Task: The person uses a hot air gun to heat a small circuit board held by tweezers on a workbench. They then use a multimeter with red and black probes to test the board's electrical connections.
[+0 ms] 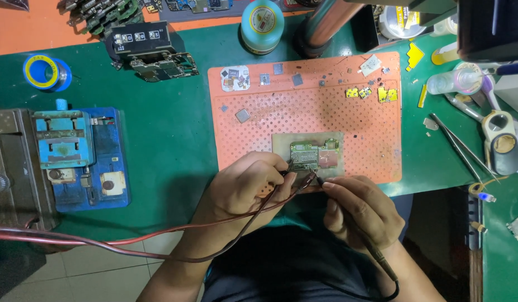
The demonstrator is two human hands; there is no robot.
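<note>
On green bench [175, 140] | orange perforated mat [309, 112] | tiled floor [74, 268] below

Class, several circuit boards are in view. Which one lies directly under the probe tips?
The green circuit board on the grey plate of the orange mat, just beyond both hands. The other boards sit far off at the top left.

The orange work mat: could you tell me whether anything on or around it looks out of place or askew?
Mostly orderly. The circuit board lies flat under both probes. Small chips and yellow pieces lie scattered loose along the orange work mat's top edge.
</note>
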